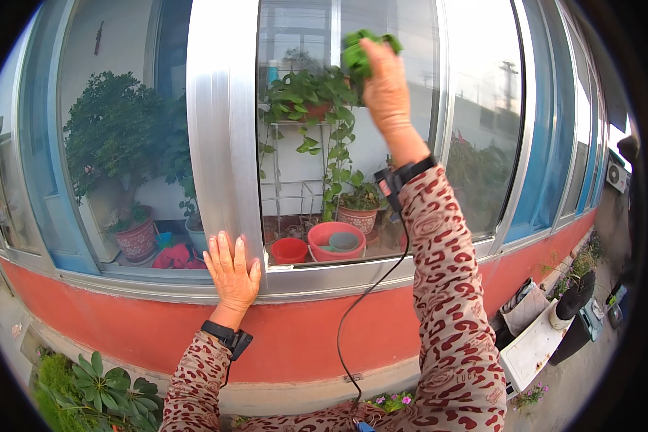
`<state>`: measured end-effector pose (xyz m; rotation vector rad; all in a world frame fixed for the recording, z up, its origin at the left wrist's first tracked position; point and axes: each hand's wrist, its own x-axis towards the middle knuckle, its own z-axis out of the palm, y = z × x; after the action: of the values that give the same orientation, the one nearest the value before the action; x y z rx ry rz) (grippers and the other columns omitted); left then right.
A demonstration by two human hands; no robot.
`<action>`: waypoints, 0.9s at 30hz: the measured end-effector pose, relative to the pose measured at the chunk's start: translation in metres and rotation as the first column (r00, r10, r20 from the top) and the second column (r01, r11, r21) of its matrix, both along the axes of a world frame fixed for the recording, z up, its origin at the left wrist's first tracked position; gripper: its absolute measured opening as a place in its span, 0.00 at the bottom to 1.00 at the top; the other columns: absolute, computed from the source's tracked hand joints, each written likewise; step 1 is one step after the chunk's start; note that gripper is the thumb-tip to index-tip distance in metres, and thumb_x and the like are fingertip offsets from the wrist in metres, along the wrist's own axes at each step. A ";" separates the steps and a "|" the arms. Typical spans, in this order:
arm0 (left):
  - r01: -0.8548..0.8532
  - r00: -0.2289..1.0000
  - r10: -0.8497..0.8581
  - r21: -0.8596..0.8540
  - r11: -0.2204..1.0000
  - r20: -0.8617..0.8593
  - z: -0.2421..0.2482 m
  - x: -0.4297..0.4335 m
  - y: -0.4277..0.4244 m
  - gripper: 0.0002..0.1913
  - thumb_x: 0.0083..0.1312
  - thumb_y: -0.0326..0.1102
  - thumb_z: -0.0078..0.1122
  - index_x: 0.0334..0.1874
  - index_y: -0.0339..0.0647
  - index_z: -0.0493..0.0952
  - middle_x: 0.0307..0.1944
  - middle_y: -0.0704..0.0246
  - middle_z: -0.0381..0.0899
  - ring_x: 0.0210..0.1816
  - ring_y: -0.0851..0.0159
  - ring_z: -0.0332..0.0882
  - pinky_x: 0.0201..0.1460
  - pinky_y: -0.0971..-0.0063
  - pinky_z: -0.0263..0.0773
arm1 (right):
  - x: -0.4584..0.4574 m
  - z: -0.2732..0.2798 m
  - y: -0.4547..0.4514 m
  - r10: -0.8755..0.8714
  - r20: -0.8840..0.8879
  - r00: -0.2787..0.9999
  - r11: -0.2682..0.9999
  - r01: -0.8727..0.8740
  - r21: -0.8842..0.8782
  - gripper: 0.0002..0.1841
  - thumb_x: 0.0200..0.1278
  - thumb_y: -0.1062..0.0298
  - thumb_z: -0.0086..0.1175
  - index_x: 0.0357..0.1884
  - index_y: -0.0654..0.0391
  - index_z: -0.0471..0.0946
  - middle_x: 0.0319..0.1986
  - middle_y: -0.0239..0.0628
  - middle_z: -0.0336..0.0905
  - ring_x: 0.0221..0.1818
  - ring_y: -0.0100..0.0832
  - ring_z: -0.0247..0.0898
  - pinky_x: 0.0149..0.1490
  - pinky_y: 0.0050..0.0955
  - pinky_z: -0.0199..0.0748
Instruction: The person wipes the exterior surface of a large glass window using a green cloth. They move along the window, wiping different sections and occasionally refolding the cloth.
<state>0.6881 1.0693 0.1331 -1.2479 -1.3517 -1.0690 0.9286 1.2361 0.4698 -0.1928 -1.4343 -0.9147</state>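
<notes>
Bunched in my right hand (387, 89) is a green cloth (357, 56), held up at the upper part of a window pane (297, 43). The cloth is slightly blurred, and I cannot tell how much of it touches the glass. My left hand (232, 272) rests flat on the lower end of a wide metal window post (221, 135), fingers pointing up and a little apart, with nothing in it. Each wrist wears a black strap with a small device. From the right one a black cable (351, 308) hangs down across the red wall.
Behind the glass stand trailing potted plants (313, 97), a red bucket (289, 251) and a pink basin (324, 235). A red-painted wall (324, 329) runs below the sill. Leafy plants (105, 386) grow low left; a white table (532, 345) stands at right.
</notes>
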 end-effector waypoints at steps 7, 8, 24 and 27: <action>-0.019 1.000 0.019 -0.031 0.999 0.003 -0.002 -0.001 -0.001 0.31 0.67 0.47 0.51 0.71 0.44 0.60 0.74 0.50 0.51 0.74 0.41 0.46 0.72 0.41 0.41 | 0.095 0.001 0.027 -0.112 -0.685 0.720 0.900 -0.218 -0.377 0.26 0.60 0.83 0.49 0.60 0.51 0.66 0.51 0.47 0.72 0.51 0.46 0.73 0.53 0.40 0.74; -0.027 0.999 0.026 -0.019 0.999 -0.019 -0.001 -0.001 -0.001 0.31 0.68 0.46 0.50 0.70 0.42 0.59 0.74 0.49 0.50 0.74 0.41 0.46 0.72 0.41 0.41 | 0.071 -0.011 0.019 -0.002 -0.582 0.813 0.949 -0.183 -0.259 0.25 0.60 0.85 0.45 0.59 0.53 0.68 0.49 0.45 0.72 0.52 0.42 0.72 0.54 0.39 0.73; -0.092 0.988 0.095 0.031 0.995 -0.121 0.005 0.000 0.003 0.30 0.72 0.46 0.42 0.73 0.40 0.54 0.74 0.48 0.49 0.74 0.39 0.46 0.73 0.44 0.42 | 0.323 -0.154 0.106 -0.383 -0.641 0.665 0.778 -0.142 -0.612 0.28 0.65 0.75 0.50 0.66 0.45 0.59 0.55 0.48 0.74 0.53 0.54 0.73 0.56 0.45 0.71; -0.086 0.986 0.094 0.056 0.995 -0.141 0.006 0.001 0.003 0.29 0.73 0.45 0.41 0.72 0.38 0.55 0.74 0.49 0.49 0.74 0.40 0.46 0.73 0.45 0.43 | 0.310 -0.211 0.106 -0.347 -0.739 0.577 0.755 -0.295 -0.585 0.30 0.63 0.77 0.51 0.66 0.48 0.58 0.60 0.51 0.69 0.60 0.54 0.67 0.61 0.43 0.67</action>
<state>0.6893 1.0719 0.1394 -1.1927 -1.2523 -0.9264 1.2388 1.3417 0.2584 -1.0638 -0.7645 -0.1720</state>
